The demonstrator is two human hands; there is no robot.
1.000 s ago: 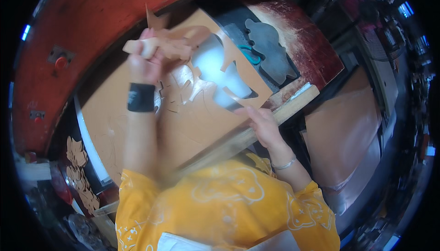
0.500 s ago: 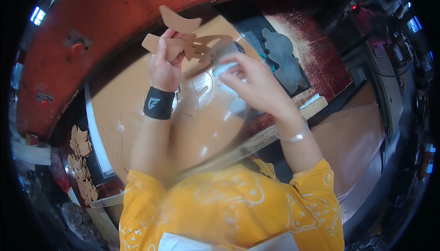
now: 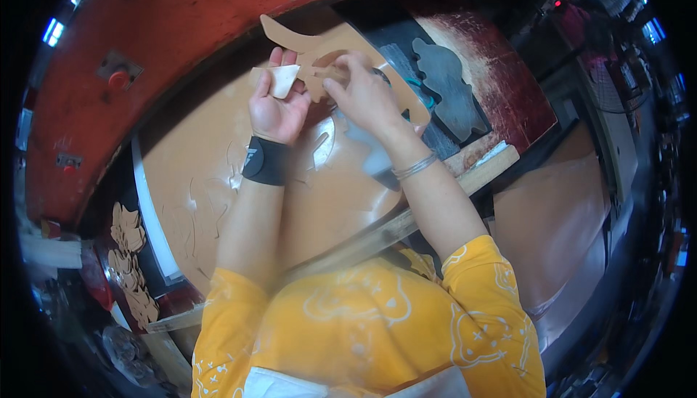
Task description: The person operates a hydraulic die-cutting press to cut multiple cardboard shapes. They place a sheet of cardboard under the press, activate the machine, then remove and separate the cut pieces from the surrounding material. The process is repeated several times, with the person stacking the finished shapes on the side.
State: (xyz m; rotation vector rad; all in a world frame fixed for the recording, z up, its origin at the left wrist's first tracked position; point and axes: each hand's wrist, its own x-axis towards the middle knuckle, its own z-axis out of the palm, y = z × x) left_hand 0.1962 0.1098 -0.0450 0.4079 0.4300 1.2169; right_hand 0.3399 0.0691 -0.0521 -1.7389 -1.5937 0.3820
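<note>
My left hand (image 3: 277,104), with a black wristband, holds a tan cut-out piece of leather (image 3: 312,53) lifted above the bench. My right hand (image 3: 363,93), with thin bangles at the wrist, pinches the same piece from the right side. Below both hands lies a large tan leather sheet (image 3: 210,180) with shaped holes cut out of it. A grey cutting die (image 3: 444,86) lies just to the right on the dark red press bed (image 3: 501,100).
A red machine body (image 3: 167,27) arches across the top. A stack of tan cut pieces (image 3: 131,267) stands at the lower left. A wooden bar (image 3: 479,173) runs along the bench's near edge. A brown sheet (image 3: 552,231) hangs at the right.
The cut piece has come free of the sheet and been raised. My right hand has moved up from the sheet's near edge and joined my left hand on it.
</note>
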